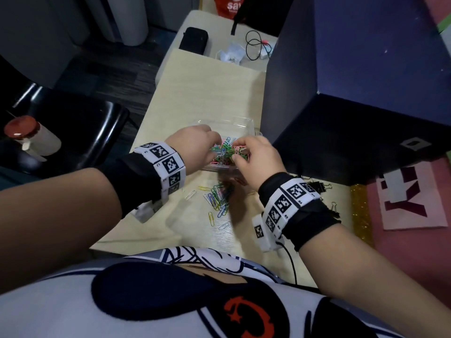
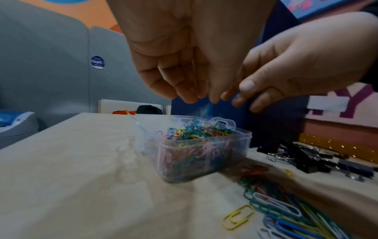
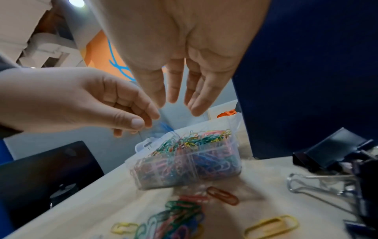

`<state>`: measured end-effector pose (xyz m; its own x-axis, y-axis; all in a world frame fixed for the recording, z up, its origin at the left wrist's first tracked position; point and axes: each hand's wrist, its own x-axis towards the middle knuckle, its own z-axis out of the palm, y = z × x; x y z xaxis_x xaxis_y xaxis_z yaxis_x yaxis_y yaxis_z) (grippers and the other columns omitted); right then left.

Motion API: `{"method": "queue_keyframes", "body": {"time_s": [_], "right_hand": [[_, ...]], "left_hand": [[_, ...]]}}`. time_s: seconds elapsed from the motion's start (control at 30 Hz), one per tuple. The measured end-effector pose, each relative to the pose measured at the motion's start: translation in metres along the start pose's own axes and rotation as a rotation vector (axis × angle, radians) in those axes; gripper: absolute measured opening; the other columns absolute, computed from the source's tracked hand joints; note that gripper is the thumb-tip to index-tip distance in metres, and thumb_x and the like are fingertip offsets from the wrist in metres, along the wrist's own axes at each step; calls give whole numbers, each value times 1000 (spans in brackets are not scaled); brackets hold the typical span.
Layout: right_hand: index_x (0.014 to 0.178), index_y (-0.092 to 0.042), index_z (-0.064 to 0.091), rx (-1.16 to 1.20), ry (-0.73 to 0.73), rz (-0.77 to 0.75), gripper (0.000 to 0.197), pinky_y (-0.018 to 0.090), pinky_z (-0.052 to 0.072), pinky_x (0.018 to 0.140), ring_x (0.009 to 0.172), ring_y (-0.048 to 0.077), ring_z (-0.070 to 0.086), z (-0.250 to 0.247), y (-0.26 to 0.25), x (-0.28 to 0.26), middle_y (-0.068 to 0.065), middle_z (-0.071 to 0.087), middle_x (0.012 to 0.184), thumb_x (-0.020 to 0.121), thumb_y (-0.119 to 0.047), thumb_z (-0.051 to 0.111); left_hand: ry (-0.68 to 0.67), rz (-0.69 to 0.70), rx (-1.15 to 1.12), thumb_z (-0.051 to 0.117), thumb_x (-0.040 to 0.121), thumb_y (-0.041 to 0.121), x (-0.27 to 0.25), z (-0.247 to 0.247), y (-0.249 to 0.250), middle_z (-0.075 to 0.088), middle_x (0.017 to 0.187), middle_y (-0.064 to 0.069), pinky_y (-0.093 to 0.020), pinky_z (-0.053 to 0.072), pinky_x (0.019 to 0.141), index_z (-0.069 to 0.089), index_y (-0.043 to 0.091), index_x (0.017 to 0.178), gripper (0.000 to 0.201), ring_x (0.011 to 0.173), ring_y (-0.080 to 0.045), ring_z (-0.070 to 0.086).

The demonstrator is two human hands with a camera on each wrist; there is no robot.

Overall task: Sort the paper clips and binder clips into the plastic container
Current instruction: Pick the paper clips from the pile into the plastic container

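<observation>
A clear plastic container (image 1: 244, 123) (image 2: 241, 134) (image 3: 184, 169) stands on the table, heaped with coloured paper clips (image 1: 227, 150). Both hands hover just above it. My left hand (image 1: 214, 145) (image 2: 196, 95) has loosely curled fingers; blurred blue clips (image 3: 163, 127) are in the air right under its fingertips. My right hand (image 1: 238, 152) (image 3: 178, 103) faces it with straight fingers and holds nothing. Loose paper clips (image 1: 218, 198) (image 2: 286, 210) (image 3: 175, 216) lie in front of the container. Black binder clips (image 1: 319, 186) (image 2: 302, 160) (image 3: 331, 155) sit to the right.
A dark blue partition (image 1: 341, 93) rises close on the container's right. A black chair (image 1: 80, 132) and a red-capped bottle (image 1: 29, 137) are off the table's left edge. At the far end lie a black pouch (image 1: 194, 40) and cables (image 1: 256, 45).
</observation>
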<state>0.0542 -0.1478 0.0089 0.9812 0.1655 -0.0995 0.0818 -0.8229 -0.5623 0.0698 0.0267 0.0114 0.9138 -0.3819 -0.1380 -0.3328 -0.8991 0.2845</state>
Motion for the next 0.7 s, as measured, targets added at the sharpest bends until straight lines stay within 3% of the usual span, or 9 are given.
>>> {"method": "queue_keyframes", "body": {"time_s": [0.07,0.17,0.3,0.37,0.43,0.53,0.7], "right_hand": [[109,-22,62,-43,-38,-27,21,29,44,90,95,21,57,0,3,-5,1,51,110,88,-23,61],[113,-20,58,-200,-215,-66,25,29,40,92,106,21,53,10,10,-18,2,51,113,90,-28,58],[138,-31,35,-351,-459,-56,72,42,36,106,131,26,32,34,18,-34,1,35,143,78,-51,67],[142,-36,26,-407,-518,-87,82,46,34,107,135,28,23,45,19,-41,-1,23,151,74,-53,68],[143,-33,28,-460,-510,-135,74,44,34,106,136,29,20,50,19,-43,-1,19,154,80,-48,65],[138,-26,40,-448,-468,-165,48,39,37,102,130,29,28,55,20,-42,2,29,148,92,-30,54],[123,-21,52,-405,-431,-138,38,38,45,92,118,28,38,59,27,-35,5,43,126,87,-6,53]], "left_hand": [[-26,-19,2,57,90,31,-3,0,-4,57,118,-5,-34,46,88,56,21,125,36,106,-27,58],[-122,31,77,54,90,28,-16,9,-9,56,118,-4,-35,48,87,58,22,119,30,108,-27,57],[-372,74,212,58,87,34,-29,28,-11,53,119,0,-32,46,83,54,25,121,35,109,-23,55],[-446,91,264,66,81,37,-33,38,-14,50,118,0,-32,45,77,51,24,121,44,105,-22,56],[-465,102,287,68,81,37,-36,46,-15,47,119,-2,-34,47,79,49,22,123,48,104,-24,55],[-447,94,292,61,89,34,-35,50,-14,49,119,-7,-35,45,80,51,16,121,38,105,-28,56],[-401,87,334,49,94,24,-31,57,-13,53,111,-11,-36,45,71,54,12,113,22,97,-33,59]]}}
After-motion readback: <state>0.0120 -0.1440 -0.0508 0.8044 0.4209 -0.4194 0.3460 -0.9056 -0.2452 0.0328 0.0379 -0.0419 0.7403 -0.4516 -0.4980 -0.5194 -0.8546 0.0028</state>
